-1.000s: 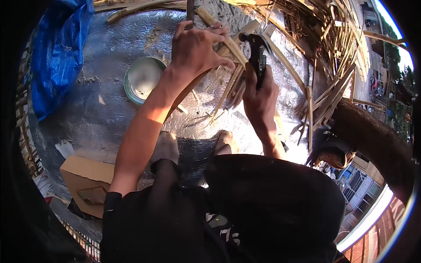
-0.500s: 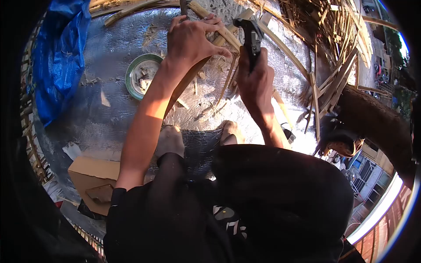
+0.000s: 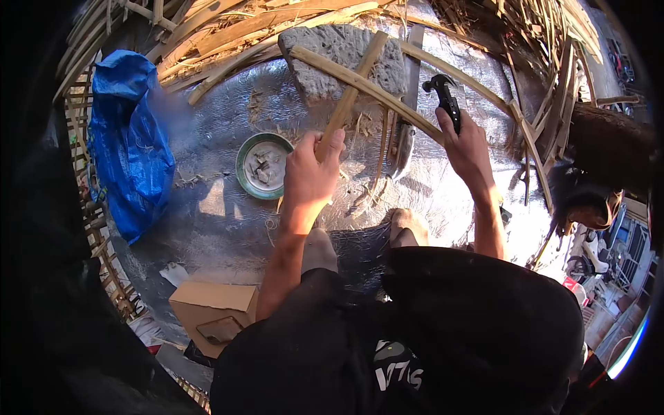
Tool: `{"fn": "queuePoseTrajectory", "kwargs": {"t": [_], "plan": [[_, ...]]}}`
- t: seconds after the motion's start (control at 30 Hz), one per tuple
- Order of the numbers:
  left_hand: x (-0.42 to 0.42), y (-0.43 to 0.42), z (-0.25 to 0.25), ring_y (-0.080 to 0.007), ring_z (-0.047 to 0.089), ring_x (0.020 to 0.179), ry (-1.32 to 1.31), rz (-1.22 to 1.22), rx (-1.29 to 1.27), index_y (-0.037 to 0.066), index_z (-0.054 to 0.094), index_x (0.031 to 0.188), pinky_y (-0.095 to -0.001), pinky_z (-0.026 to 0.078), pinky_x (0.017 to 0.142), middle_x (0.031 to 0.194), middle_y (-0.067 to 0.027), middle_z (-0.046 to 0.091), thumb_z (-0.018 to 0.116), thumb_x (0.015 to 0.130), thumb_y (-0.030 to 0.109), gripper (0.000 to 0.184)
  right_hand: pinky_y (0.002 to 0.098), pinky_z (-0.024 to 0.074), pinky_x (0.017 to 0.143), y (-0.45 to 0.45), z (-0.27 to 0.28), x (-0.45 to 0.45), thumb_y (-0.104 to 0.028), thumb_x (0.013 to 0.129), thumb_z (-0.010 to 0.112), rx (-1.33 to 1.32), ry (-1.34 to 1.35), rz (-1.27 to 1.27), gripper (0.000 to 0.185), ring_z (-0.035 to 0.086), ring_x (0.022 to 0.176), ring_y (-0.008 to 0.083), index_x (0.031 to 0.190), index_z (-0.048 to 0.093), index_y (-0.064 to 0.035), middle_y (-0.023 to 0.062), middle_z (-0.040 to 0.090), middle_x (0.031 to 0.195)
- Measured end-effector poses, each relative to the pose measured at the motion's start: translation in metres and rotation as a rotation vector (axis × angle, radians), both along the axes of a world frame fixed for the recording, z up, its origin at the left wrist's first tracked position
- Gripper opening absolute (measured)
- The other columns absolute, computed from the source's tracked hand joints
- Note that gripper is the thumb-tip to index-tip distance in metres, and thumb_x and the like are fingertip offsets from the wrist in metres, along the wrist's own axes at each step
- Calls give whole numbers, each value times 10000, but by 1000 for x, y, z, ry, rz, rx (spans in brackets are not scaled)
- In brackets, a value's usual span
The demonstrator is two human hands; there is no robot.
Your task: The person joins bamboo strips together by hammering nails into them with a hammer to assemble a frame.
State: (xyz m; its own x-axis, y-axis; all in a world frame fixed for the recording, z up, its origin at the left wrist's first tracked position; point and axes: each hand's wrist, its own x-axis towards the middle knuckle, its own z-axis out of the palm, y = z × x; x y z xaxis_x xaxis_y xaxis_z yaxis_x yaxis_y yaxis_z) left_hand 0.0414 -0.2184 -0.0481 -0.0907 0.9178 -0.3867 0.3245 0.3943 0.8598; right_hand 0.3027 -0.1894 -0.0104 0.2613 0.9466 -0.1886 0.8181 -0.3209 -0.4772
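Note:
Two bamboo strips cross in an X, the longer strip (image 3: 398, 104) slanting down rightward and the shorter strip (image 3: 348, 102) slanting down leftward. Beneath their crossing sits a rough grey block (image 3: 332, 40). My left hand (image 3: 311, 173) is closed around the shorter strip's lower end. A small black hammer (image 3: 448, 99), its head pointing away from me, is gripped in my right hand (image 3: 470, 151). The longer strip's lower end reaches my right hand; whether the fingers hold it too, I cannot tell.
A green-rimmed dish (image 3: 243, 173) with small bits stands left of my feet. Beside the block lies a long flat blade-like tool (image 3: 407, 149). A blue plastic sheet (image 3: 131, 145) hangs left, a cardboard box (image 3: 211, 296) sits lower left, and split bamboo (image 3: 546, 34) piles up right.
My left hand has moved from the crossing down to the shorter strip's lower end. The hammer has shifted right, away from the crossing. My view has tilted, showing more of the block.

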Motion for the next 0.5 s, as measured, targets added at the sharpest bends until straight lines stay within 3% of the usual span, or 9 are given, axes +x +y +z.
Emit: {"fn": "queuePoseTrajectory", "kwargs": {"t": [0.13, 0.2, 0.37, 0.43, 0.5], "plan": [[6, 2, -21, -107, 506, 560, 148, 18, 154, -18, 670, 890, -324, 407, 539, 596, -36, 568, 680, 986, 480, 508, 460, 494, 661, -1, -15, 13, -443, 1034, 577, -137, 321, -21, 485, 678, 681, 375, 936, 651, 26, 201, 670, 712], [4, 4, -35, -81, 441, 518, 141, 62, 313, -1, 652, 795, -306, 335, 499, 537, 8, 506, 690, 981, 479, 516, 450, 497, 645, -4, -6, 7, -448, 1023, 595, -16, 223, -14, 472, 673, 641, 363, 953, 656, 15, 177, 661, 670], [-4, 3, -58, -93, 426, 478, 137, 73, 353, 12, 646, 771, -329, 312, 468, 499, -18, 486, 697, 976, 471, 505, 532, 473, 626, -13, 6, -6, -405, 1006, 622, 121, 73, 86, 406, 650, 679, 470, 949, 595, -4, 239, 653, 686], [-3, 3, -57, -79, 409, 488, 136, 87, 362, 12, 644, 769, -323, 307, 472, 497, -11, 471, 701, 972, 476, 510, 533, 476, 628, -16, 7, -7, -399, 1003, 627, 133, 53, 98, 394, 649, 680, 470, 961, 593, -8, 236, 653, 689], [2, 2, -53, -120, 432, 467, 157, 118, 331, 5, 640, 772, -347, 340, 484, 494, -41, 484, 704, 967, 481, 519, 533, 480, 630, -20, 9, -11, -393, 1000, 631, 141, 34, 114, 383, 649, 680, 470, 974, 591, -13, 233, 652, 692]]}}
